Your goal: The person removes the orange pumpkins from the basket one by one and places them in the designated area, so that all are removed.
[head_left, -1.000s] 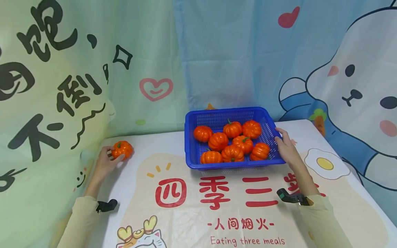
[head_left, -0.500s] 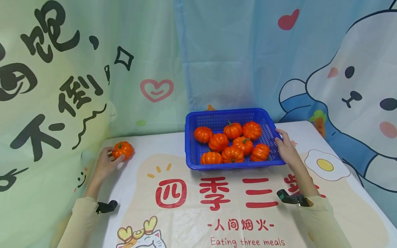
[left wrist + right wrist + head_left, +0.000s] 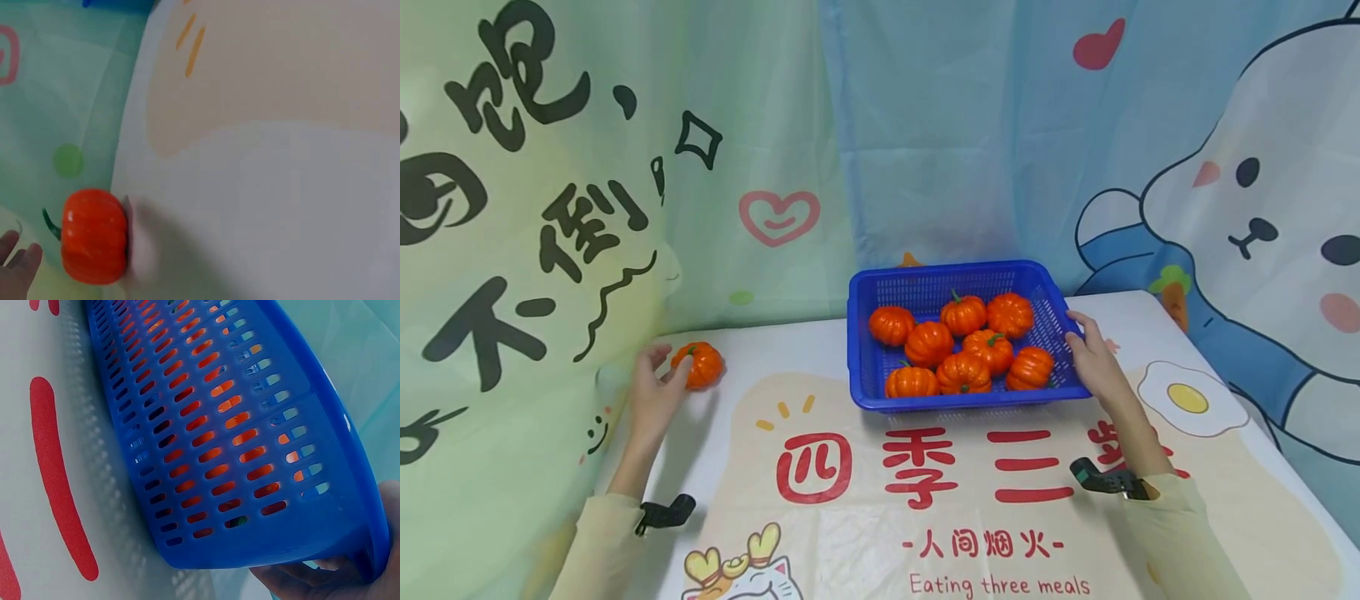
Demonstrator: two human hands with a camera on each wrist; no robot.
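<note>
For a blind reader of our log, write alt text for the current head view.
A person's right hand grips a blue basket holding eight orange pumpkins, while the left hand is beside another pumpkin on the printed tablecloth.

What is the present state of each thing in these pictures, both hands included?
Single pumpkin: on the table, stem up.
Blue basket: holding eight pumpkins.
Left hand: beside the single pumpkin, not gripping it.
Right hand: gripping the basket's right end.
Backdrop: hanging.
</note>
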